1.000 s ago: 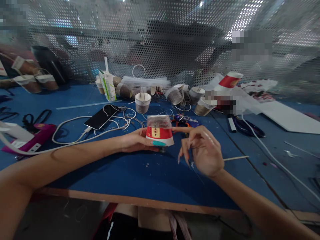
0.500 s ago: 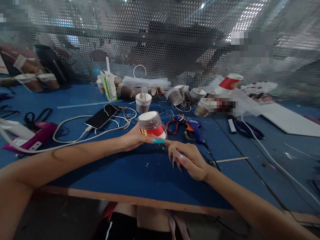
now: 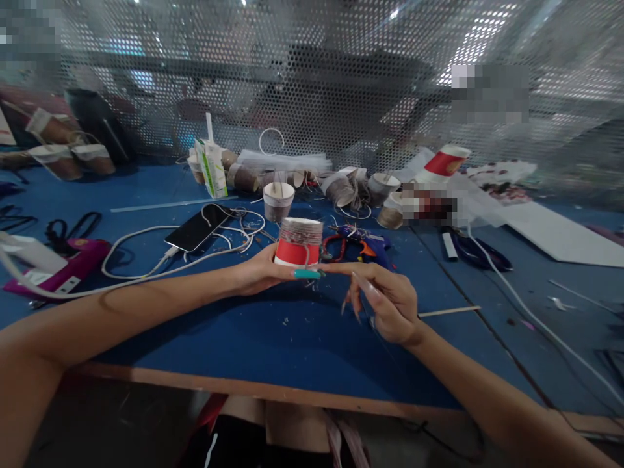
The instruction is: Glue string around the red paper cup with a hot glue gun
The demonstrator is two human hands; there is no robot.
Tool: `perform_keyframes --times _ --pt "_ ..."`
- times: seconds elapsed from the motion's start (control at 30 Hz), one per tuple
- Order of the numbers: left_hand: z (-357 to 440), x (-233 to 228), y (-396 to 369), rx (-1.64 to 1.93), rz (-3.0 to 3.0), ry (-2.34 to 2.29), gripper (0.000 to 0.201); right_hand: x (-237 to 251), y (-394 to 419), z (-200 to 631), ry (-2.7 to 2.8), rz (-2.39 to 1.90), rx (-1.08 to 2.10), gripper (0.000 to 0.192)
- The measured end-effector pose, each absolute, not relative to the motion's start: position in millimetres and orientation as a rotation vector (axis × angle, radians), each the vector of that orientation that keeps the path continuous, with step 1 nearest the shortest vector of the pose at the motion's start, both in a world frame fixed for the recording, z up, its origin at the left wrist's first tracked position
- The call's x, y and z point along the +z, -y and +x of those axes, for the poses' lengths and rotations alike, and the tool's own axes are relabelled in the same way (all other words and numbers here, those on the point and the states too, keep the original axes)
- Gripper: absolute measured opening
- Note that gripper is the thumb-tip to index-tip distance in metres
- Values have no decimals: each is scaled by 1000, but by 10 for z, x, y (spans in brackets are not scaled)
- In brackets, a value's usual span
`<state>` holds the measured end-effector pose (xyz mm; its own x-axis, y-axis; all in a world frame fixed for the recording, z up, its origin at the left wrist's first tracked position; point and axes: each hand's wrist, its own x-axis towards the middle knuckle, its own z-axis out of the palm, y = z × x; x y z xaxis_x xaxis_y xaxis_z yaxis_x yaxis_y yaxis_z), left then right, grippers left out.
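My left hand (image 3: 260,273) grips a red paper cup (image 3: 296,244), held upside down a little above the blue table (image 3: 273,338); its upper part is wrapped in brownish string. My right hand (image 3: 385,296) is just right of the cup, with the forefinger stretched out to touch the cup's rim and the other fingers curled loosely. A thin strand seems to run from the cup toward that hand.
Behind the cup lie a glue gun (image 3: 363,244), a phone (image 3: 197,227) with white cables, several string-wrapped cups (image 3: 277,198), a green carton (image 3: 210,166) and scissors (image 3: 475,250). A wooden stick (image 3: 448,312) lies to the right. A perforated metal screen (image 3: 312,78) backs the table.
The cup was tilted with its white base toward me half a second ago and now stands level, base up. My right hand rose slightly and its forefinger stays at the rim.
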<state>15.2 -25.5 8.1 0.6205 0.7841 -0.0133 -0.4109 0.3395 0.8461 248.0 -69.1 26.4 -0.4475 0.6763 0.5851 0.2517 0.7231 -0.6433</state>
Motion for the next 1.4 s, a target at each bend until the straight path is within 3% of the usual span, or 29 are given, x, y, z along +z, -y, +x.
perform_keyframes --times 0.17,0.27,0.37,0.47,0.57,0.77,1.0,1.2,1.4 --pt "146 60 219 876 869 -445 54 336 643 2512 1817 -851 621 39" --pt "141 61 198 882 817 -436 55 411 514 2585 1730 -1372 108 36" --pt "140 76 198 885 773 -492 54 451 366 2644 1722 -1969 -327 58" --pt "145 89 203 900 745 -544 47 468 253 2664 1832 -2328 -230 74" --pt "150 99 206 894 744 -565 47 510 184 2660 1873 -2468 2 65" --pt "150 106 196 877 722 -524 43 619 137 2711 1814 -2406 176 39" --pt "146 60 163 877 678 -481 34 637 198 2788 1545 -2061 -74 33" --pt "138 54 168 831 756 -408 47 548 400 2579 1561 -1424 -112 41" --pt "146 59 193 842 803 -426 59 435 551 2445 1563 -1428 -290 40"
